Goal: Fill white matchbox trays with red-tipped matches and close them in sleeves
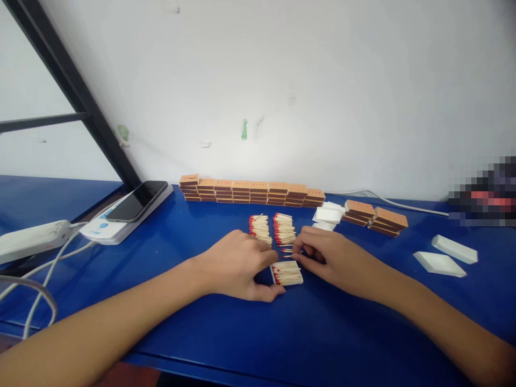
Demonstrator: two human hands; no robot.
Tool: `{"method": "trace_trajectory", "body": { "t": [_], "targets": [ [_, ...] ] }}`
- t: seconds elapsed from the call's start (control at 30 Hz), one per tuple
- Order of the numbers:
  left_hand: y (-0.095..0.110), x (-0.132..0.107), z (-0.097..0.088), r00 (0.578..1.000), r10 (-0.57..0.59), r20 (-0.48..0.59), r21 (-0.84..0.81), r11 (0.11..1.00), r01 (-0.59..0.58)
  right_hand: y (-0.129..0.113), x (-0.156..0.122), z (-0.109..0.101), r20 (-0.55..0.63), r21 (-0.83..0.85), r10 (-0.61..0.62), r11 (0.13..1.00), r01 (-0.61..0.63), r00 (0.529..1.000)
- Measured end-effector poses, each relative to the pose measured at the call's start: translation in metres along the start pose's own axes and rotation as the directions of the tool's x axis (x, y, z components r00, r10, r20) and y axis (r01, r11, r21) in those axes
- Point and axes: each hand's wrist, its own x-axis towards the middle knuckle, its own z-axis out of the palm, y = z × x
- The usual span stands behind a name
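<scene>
- Pixelated patch (484, 193), 3 o'clock: contents blurred.
- Power strip (32, 239), 9 o'clock: cut by edge.
- Right hand (330, 258), centre: whether it pinches the loose matches (287, 250) is too small to tell.

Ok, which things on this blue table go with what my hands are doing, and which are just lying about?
In hand: left hand and right hand at the filled match tray, loose matches, two match piles, empty white trays, stacked matchboxes.
Lying about: phone, white device under it, power strip, cables.
</scene>
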Motion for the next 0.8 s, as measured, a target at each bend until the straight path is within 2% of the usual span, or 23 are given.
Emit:
{"method": "trace_trajectory", "body": {
  "t": [0.47, 0.63, 0.8],
  "targets": [
    [0.000, 0.000, 0.000, 1.000, -0.002, -0.005, 0.004, 1.000, 0.002, 0.004, 0.002, 0.000, 0.016, 0.007, 0.010, 1.000, -0.010, 1.000],
    [0.000, 0.000, 0.000, 1.000, -0.003, -0.005, 0.003, 1.000, 0.003, -0.011, -0.001, -0.008, -0.022, 0.069, 0.007, 0.998, -0.005, 1.000],
    [0.001, 0.000, 0.000, 1.000, 0.007, -0.005, 0.008, 1.000, -0.007, -0.022, -0.003, -0.006, 0.067, 0.127, 0.015, 0.992, -0.023, 0.998]
  ]
}}
